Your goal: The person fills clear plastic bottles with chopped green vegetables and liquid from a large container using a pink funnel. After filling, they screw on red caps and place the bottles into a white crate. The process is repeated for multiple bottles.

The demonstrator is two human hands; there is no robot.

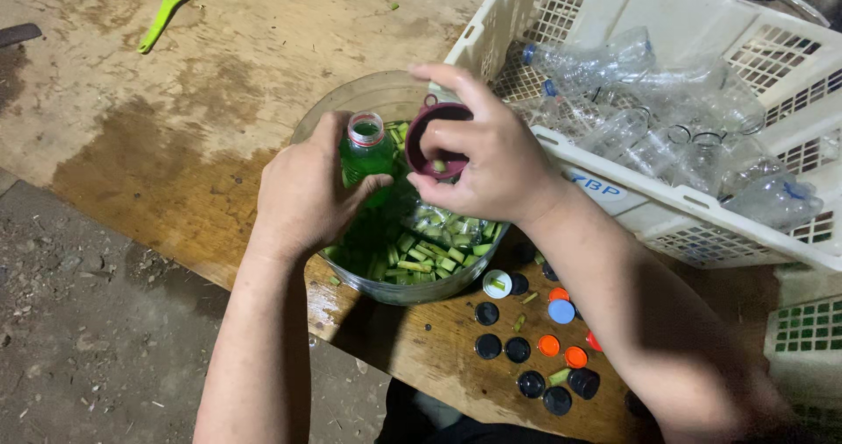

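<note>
Now the left hand (303, 194) grips a green bottle (367, 155) upright over the metal bowl (403, 291) of chopped stalks. The right hand (491, 159) pinches a maroon funnel (437, 139) just beside its mouth. Seating the spout looks like the step in hand; it needs careful alignment.

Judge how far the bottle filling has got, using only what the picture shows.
Done: one green-filled bottle, held by the left hand. In hand: the right hand holds a maroon funnel beside it. Left: cut stalks in the bowl, empty bottles in the basket, loose caps.
</note>
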